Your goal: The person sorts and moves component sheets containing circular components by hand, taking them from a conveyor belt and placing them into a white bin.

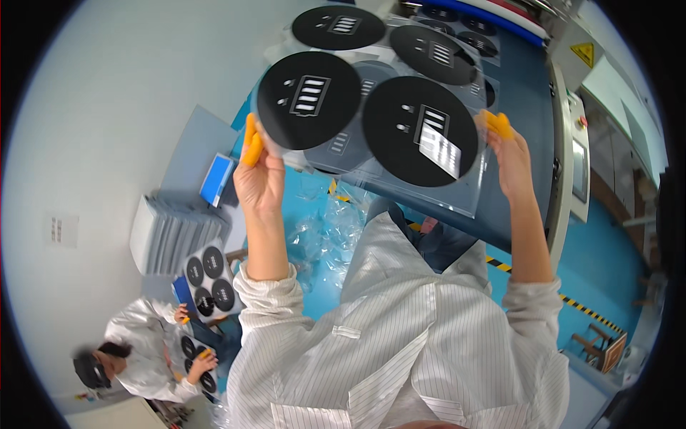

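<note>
I hold up a clear, glossy sheet [364, 71] bearing several large black discs [421, 161], each marked with a white battery-like symbol. My left hand [261, 179] grips its left edge, and my right hand [510, 161] its right edge; both wear orange finger covers. Light glares off the lower right disc. Through the clear parts, more discs show below, over a dark blue conveyor bed [514, 186]; whether they belong to a second sheet I cannot tell.
Red and blue rollers [486, 16] cross the machine's far end. Its control panel [580, 168] is at the right. Crumpled clear film [321, 236] litters the blue floor. At the lower left, a co-worker [146, 343] handles similar disc sheets [211, 279] beside stacked grey boards [175, 236].
</note>
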`<action>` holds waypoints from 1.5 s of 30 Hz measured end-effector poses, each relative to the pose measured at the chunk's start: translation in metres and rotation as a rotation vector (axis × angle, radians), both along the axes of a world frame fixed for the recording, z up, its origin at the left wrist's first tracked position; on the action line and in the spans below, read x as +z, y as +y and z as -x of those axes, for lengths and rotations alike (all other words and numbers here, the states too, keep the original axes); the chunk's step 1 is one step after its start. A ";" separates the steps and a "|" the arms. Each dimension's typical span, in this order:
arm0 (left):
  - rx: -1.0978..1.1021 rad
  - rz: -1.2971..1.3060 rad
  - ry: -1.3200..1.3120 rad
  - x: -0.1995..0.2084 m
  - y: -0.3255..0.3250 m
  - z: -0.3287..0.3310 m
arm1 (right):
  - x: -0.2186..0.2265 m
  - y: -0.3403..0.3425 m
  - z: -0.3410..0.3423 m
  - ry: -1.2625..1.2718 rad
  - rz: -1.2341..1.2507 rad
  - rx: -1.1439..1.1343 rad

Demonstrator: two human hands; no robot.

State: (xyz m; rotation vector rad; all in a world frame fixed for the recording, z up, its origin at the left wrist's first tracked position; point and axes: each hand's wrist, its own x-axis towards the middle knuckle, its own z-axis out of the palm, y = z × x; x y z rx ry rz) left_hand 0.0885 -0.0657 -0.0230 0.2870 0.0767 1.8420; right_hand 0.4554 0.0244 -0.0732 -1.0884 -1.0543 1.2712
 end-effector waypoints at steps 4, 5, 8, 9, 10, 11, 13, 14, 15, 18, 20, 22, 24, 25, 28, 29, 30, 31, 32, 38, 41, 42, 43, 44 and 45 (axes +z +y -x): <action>0.079 0.017 0.100 -0.006 -0.002 -0.012 | 0.042 -0.051 0.018 0.582 -0.109 0.125; 0.088 0.028 0.187 -0.007 -0.003 -0.016 | 0.037 -0.054 0.014 0.572 -0.105 0.146; 0.109 0.060 0.372 -0.009 -0.005 -0.027 | 0.027 -0.061 0.001 0.493 -0.200 0.066; 0.117 0.087 0.482 -0.011 -0.006 -0.031 | 0.028 -0.063 0.000 0.481 -0.200 0.068; 0.138 0.114 0.553 -0.011 -0.006 -0.035 | 0.029 -0.064 -0.001 0.477 -0.199 0.039; 0.139 0.114 0.541 -0.012 -0.007 -0.036 | 0.029 -0.065 -0.003 0.472 -0.199 0.010; 0.097 0.026 0.668 -0.013 -0.010 -0.037 | 0.022 -0.065 -0.013 0.483 -0.243 0.041; 0.098 0.026 0.657 -0.012 -0.010 -0.038 | 0.020 -0.065 -0.017 0.489 -0.284 0.066; 0.090 0.007 0.692 -0.011 -0.012 -0.038 | 0.020 -0.066 -0.020 0.497 -0.323 0.091; 0.071 -0.007 0.772 -0.007 -0.014 -0.039 | 0.021 -0.071 -0.023 0.481 -0.329 0.004; 0.060 -0.002 0.821 -0.004 -0.012 -0.041 | 0.019 -0.073 -0.027 0.476 -0.328 -0.015; 0.141 0.013 0.926 -0.001 -0.008 -0.042 | 0.016 -0.073 -0.030 0.474 -0.325 -0.024; 0.290 0.072 1.076 0.006 0.003 -0.047 | 0.015 -0.074 -0.033 0.449 -0.329 -0.036; 0.441 0.132 1.229 0.008 0.008 -0.051 | 0.013 -0.075 -0.033 0.445 -0.326 -0.025; 0.594 0.184 1.400 0.009 0.024 -0.060 | 0.011 -0.078 -0.032 0.418 -0.322 -0.013; 0.667 0.241 1.552 0.010 0.027 -0.064 | 0.010 -0.078 -0.030 0.409 -0.315 -0.023; 0.708 0.302 1.623 0.011 0.028 -0.070 | 0.010 -0.079 -0.030 0.400 -0.309 -0.038; 0.709 0.305 1.618 0.009 0.031 -0.072 | 0.009 -0.080 -0.030 0.395 -0.309 -0.035; 0.768 0.297 1.726 0.005 0.035 -0.073 | 0.007 -0.080 -0.031 0.419 -0.318 -0.023; 0.901 0.349 1.904 0.002 0.042 -0.084 | 0.007 -0.084 -0.031 0.436 -0.322 -0.011; 0.907 0.277 1.828 0.003 0.041 -0.081 | 0.005 -0.084 -0.032 0.445 -0.324 -0.016; 0.965 0.248 1.844 0.002 0.041 -0.076 | 0.005 -0.084 -0.033 0.453 -0.320 -0.023; 0.970 0.249 1.846 0.002 0.039 -0.070 | 0.004 -0.084 -0.035 0.457 -0.320 -0.020; 0.999 0.289 1.849 0.003 0.037 -0.063 | 0.003 -0.083 -0.038 0.461 -0.311 -0.026; 1.032 0.333 1.854 0.002 0.035 -0.054 | 0.000 -0.082 -0.042 0.469 -0.300 -0.028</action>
